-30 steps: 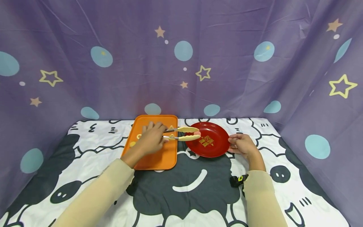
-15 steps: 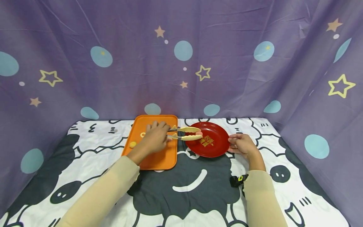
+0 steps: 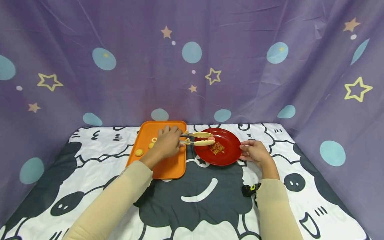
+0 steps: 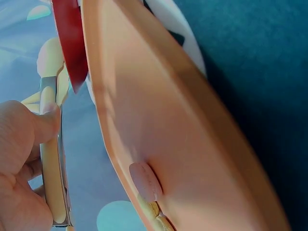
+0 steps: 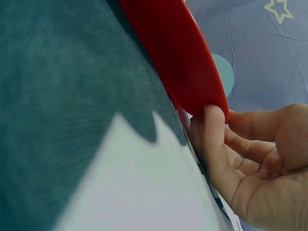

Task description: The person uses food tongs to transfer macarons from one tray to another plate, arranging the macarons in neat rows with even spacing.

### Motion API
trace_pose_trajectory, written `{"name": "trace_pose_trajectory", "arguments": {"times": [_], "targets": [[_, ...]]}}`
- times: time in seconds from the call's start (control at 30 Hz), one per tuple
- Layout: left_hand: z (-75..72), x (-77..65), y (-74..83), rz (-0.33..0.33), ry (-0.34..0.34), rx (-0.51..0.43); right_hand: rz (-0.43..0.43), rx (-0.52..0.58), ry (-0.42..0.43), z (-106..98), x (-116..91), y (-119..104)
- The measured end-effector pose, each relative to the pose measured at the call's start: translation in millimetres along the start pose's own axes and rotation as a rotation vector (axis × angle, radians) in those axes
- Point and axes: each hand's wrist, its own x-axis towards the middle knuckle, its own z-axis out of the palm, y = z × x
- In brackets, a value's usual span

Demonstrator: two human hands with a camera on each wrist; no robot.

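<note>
My left hand grips a pair of tongs with cream-coloured tips, above the orange tray. Between the tips, over the left side of the red plate, sits a small round pink piece. My right hand pinches the plate's right rim; in the right wrist view the thumb and fingers close on the edge of the plate. Gold writing marks the plate's middle. In the left wrist view, another pink disc lies in the tray beside yellowish pieces.
On the tray's left part lie a yellow disc, a second yellow piece and a small ring. A sheep-patterned cloth covers the table. Behind it hangs a purple curtain.
My left hand has moved right with the tongs and the pink piece, further over the plate. More yellow pieces show on the tray. My right hand stays at the plate rim.
</note>
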Motion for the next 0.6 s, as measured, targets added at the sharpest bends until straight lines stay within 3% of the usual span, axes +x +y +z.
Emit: {"name": "trace_pose_trajectory", "arguments": {"times": [0.6], "targets": [[-1.3, 7.7, -4.0, -0.002, -0.037, 0.089, 0.02, -0.022, 0.024, 0.1, 1.2, 0.0]]}}
